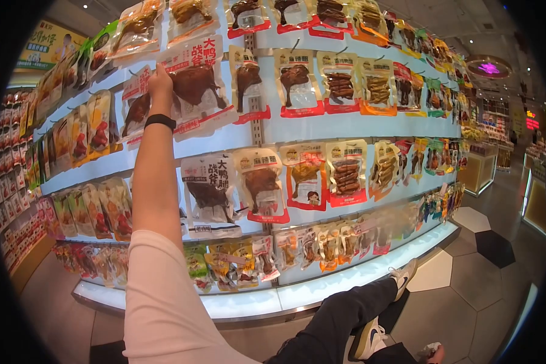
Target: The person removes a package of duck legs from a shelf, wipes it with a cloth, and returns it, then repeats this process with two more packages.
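Note:
My left hand (160,86) reaches up to the display wall, a dark band around its wrist. Its fingers are closed on the left edge of a clear vacuum-packed duck leg packet (199,85) with red lettering. Left of that hand hangs a similar duck leg packet (137,109), partly behind my wrist. Below hangs a duck leg packet with black lettering (212,188). Low at the bottom right edge, my right hand (437,354) shows only in part, closed around a small whitish crumpled thing (429,348) that I cannot name.
Rows of hanging meat packets (297,82) cover the curved, lit display wall (273,127). Its glowing base ledge (309,294) juts out near my shoes (370,337). Hexagonal floor tiles (467,285) stretch right, towards other counters (479,167). More stocked shelves (18,176) stand at left.

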`<state>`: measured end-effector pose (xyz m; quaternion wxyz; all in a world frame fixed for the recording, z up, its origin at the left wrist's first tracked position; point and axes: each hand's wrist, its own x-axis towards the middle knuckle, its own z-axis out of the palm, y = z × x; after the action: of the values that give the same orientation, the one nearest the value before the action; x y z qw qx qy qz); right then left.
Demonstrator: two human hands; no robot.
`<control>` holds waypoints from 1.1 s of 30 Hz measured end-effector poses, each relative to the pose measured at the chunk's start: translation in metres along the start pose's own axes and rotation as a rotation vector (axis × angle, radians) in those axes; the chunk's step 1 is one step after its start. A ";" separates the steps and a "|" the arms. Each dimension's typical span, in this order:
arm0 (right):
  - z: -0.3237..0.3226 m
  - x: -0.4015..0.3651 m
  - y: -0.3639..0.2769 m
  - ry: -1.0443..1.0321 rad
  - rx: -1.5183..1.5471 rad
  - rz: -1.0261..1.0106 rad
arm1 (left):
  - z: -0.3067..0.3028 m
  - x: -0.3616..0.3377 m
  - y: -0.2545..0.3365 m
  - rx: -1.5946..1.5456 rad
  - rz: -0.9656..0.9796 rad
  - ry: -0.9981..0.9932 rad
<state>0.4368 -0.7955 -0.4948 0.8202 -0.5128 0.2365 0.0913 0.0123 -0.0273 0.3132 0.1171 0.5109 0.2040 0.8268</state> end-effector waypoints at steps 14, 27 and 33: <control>0.002 -0.011 -0.007 -0.089 -0.010 0.013 | 0.029 0.065 -0.083 0.097 -0.279 0.076; 0.014 -0.029 -0.021 0.057 -0.134 0.078 | 0.006 0.022 -0.021 0.009 -0.229 0.027; -0.010 0.017 0.005 -0.027 0.034 0.011 | 0.020 0.042 -0.038 -0.048 -0.289 0.043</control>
<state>0.4466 -0.8037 -0.5100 0.8315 -0.4961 0.2296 0.0984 0.0108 0.0282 0.3376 0.2427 0.4554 0.2580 0.8168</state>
